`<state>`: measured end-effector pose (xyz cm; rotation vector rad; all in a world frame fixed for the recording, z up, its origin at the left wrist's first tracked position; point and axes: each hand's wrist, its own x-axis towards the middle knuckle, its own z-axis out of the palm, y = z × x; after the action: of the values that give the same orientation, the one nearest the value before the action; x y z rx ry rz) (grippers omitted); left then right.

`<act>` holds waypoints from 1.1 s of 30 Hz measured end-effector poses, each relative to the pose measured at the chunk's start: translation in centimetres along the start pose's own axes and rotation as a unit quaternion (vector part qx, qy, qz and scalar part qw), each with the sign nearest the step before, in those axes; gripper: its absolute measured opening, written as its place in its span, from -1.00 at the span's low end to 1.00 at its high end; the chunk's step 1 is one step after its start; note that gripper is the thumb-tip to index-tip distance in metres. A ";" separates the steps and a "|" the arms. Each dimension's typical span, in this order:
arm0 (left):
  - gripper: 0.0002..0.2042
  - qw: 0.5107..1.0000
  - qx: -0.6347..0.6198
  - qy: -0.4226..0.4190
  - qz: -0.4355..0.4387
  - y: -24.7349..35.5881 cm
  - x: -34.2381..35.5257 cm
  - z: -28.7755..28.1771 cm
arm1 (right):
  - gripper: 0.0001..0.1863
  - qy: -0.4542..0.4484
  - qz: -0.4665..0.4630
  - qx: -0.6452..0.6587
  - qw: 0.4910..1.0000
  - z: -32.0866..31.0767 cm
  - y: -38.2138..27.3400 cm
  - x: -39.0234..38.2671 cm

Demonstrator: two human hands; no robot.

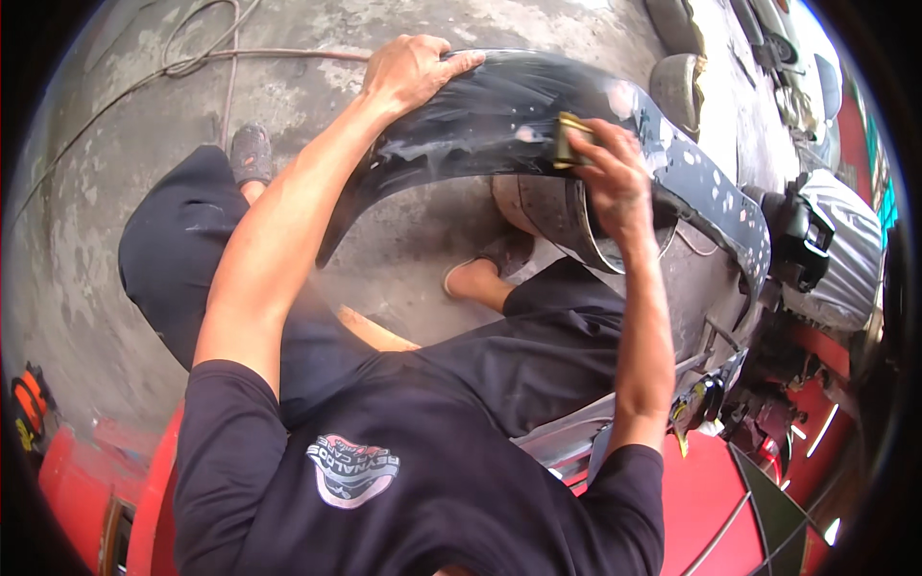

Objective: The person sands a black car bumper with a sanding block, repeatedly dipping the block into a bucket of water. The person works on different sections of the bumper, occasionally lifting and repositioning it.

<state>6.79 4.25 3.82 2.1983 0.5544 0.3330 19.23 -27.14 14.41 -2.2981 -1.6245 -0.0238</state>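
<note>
A dark, curved car bumper (471, 115) stretches across the floor ahead of me, its surface scuffed, with pale and pinkish patches towards the right. My left hand (408, 77) grips its upper edge near the left end, the thumb lying along the rim. In my right hand (617, 173) is a small yellowish sanding pad (569, 144), pinched between thumb and fingers against the bumper's face right of the middle. The pad's underside is hidden. Below the bumper's lower edge shows a round, drum-like support (543, 206), partly covered by the bumper and my right arm.
A thin hose (288, 52) loops over the stained concrete floor (96, 211) at the far left. Worn tyres (675, 91) stand behind the bumper. On the right are a silver-covered object (840, 250) and red panels (706, 490). My legs are spread beneath the bumper.
</note>
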 end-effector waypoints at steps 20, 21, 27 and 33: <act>-0.22 0.999 0.039 -0.022 -0.008 -0.6 0.5 -0.3 | -0.46 -0.050 -0.028 0.038 0.998 -0.7 0.4 0.8; -0.21 0.999 0.028 -0.016 -0.003 -0.4 0.6 0.0 | -0.47 -0.042 -0.009 0.030 0.999 -0.9 1.3 0.1; -0.20 0.999 0.033 -0.030 -0.011 -0.4 1.4 -0.6 | -0.44 -0.036 -0.061 0.061 0.996 2.7 -5.0 3.4; -0.18 0.999 0.028 -0.023 -0.007 -0.4 1.4 0.3 | -0.43 -0.042 -0.010 0.047 0.998 0.1 -0.4 0.3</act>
<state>7.99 5.02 3.38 2.2484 0.5592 0.2609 18.93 -26.66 14.48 -2.2401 -1.6527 0.1446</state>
